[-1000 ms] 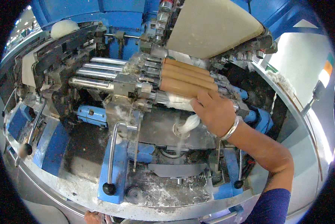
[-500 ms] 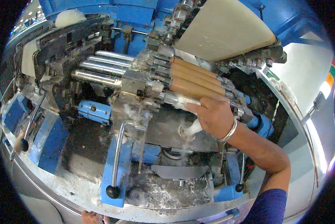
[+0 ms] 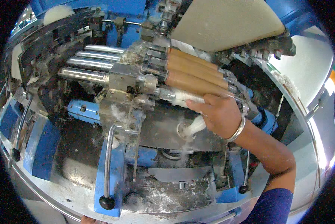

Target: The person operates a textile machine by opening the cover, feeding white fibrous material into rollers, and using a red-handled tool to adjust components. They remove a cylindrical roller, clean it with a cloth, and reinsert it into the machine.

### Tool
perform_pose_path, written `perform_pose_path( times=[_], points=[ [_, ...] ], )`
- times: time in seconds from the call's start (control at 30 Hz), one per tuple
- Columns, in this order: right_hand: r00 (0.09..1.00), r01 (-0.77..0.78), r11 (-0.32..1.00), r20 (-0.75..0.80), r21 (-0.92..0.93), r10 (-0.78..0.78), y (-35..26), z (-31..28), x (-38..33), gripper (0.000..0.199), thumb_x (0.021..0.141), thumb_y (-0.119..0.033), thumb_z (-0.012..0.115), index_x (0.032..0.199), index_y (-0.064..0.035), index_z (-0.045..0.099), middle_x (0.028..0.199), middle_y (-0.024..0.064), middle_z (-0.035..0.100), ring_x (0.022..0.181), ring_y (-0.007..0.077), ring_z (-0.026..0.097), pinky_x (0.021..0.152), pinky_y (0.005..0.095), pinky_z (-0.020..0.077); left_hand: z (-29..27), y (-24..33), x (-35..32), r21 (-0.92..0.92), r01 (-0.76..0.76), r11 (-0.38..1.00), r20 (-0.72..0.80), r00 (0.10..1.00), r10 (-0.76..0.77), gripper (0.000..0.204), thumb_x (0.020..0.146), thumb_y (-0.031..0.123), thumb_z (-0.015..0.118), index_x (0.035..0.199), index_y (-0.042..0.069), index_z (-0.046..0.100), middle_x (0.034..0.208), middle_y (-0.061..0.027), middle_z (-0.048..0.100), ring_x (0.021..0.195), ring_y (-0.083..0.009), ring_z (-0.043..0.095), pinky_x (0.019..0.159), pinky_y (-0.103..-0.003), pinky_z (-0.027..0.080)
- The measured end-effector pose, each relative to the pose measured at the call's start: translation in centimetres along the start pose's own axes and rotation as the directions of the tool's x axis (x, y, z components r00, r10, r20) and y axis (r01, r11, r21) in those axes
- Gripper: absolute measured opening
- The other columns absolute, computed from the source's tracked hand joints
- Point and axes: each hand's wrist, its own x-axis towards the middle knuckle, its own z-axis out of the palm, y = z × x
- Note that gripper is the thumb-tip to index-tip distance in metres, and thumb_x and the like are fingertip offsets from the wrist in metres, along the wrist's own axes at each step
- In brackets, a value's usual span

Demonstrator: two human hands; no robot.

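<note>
My right hand (image 3: 222,115) reaches in from the right, fingers bent over a white fibre sliver (image 3: 195,126) at the front roller. From under the hand this loose strand runs down to a round metal-rimmed hole (image 3: 181,130) in the dark plate. More white fibre (image 3: 184,96) lies along the shiny front metal roller (image 3: 166,94), by my index finger. Several brown-covered rollers (image 3: 191,79) sit just above and behind the hand. Of my left hand (image 3: 87,220) only a sliver shows at the lower edge, near the machine's front rail; its fingers are cut off from view.
Bent metal levers with black knobs (image 3: 107,202) stand in front on blue blocks. Bare steel rollers (image 3: 87,74) lie to the left. A raised beige-faced cover (image 3: 227,26) hangs overhead. Fluff clings to the metal block (image 3: 123,77) and the dusty tray (image 3: 167,196).
The view has shifted a little, so the machine sits farther left. My right hand stays at the front roller, with more white fibre visible there. My left hand has slipped mostly out of sight.
</note>
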Motion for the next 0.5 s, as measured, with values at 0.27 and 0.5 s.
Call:
perform_pose_path(
  times=[0.27, 0.5],
  points=[
    [0.999, 0.003, 0.999, -0.037, 0.039, -0.001, 0.0, 0.2, 0.0, 0.041, 0.067, -0.001, 0.063, 0.105, -0.0143, 0.068, 0.063, 0.0065, 0.045, 0.056, 0.0263, 0.05, 0.053, 0.0377, 0.0436, -0.4, -0.2, 0.2, -0.007, 0.005, 1.0, 0.014, 1.0, -0.004, 0.033, 0.075, 0.035, 0.064, 0.095, 0.008, 0.066, 0.091, -0.0149, 0.064, 0.089, -0.0345, 0.059, 0.086, -0.048, 0.044],
    [0.983, -0.18, 0.974, -0.006, 0.14, 0.182, -0.2, 0.8, 0.7, 0.018, 0.079, -0.011, 0.063, 0.096, -0.0071, 0.067, 0.068, 0.015, 0.059, 0.063, 0.0328, 0.058, 0.058, 0.0408, 0.0446, -0.5, 0.1, -0.2, -0.036, -0.031, 0.999, -0.02, 0.999, 0.03, 0.032, 0.076, 0.034, 0.064, 0.095, 0.008, 0.067, 0.09, -0.0147, 0.065, 0.088, -0.0342, 0.06, 0.085, -0.048, 0.044]
  ],
)
